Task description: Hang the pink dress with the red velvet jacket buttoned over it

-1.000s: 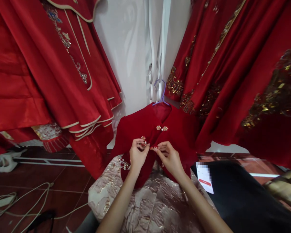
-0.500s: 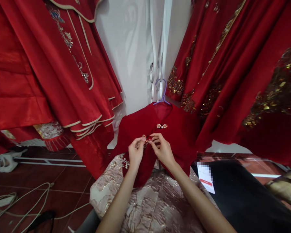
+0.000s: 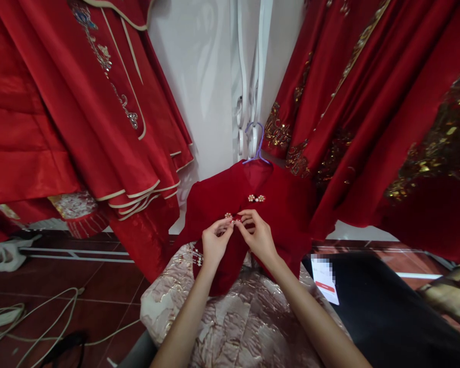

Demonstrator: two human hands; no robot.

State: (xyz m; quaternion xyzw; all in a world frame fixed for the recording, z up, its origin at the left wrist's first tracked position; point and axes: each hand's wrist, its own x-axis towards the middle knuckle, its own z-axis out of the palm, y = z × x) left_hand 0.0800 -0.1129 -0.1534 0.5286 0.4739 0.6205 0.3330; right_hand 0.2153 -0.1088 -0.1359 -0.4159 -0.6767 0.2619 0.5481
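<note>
A dark red jacket (image 3: 287,214) hangs from a purple hanger (image 3: 260,145), its lower part lying over patterned, pale shiny fabric (image 3: 249,327). At its neck opening a pearl-and-gold beaded clasp (image 3: 256,198) joins the two front edges. Lower on the front, my left hand (image 3: 216,243) and my right hand (image 3: 258,237) meet fingertip to fingertip. Both pinch the parts of a second beaded clasp (image 3: 234,222), small and partly covered by the fingers. Whether its halves are joined I cannot tell. Beaded trim (image 3: 197,257) shows left of my left wrist.
Red embroidered garments (image 3: 138,168) hang at left, and red ones with gold sequins (image 3: 368,153) at right. A white curved metal stand (image 3: 266,41) rises behind the hanger. Pale cables (image 3: 71,312) lie on the tiled floor. A lit phone (image 3: 325,281) rests on a black surface (image 3: 383,306).
Both hands stay at the lower clasp. My left fingertips have shifted very slightly, and the view has moved a little.
</note>
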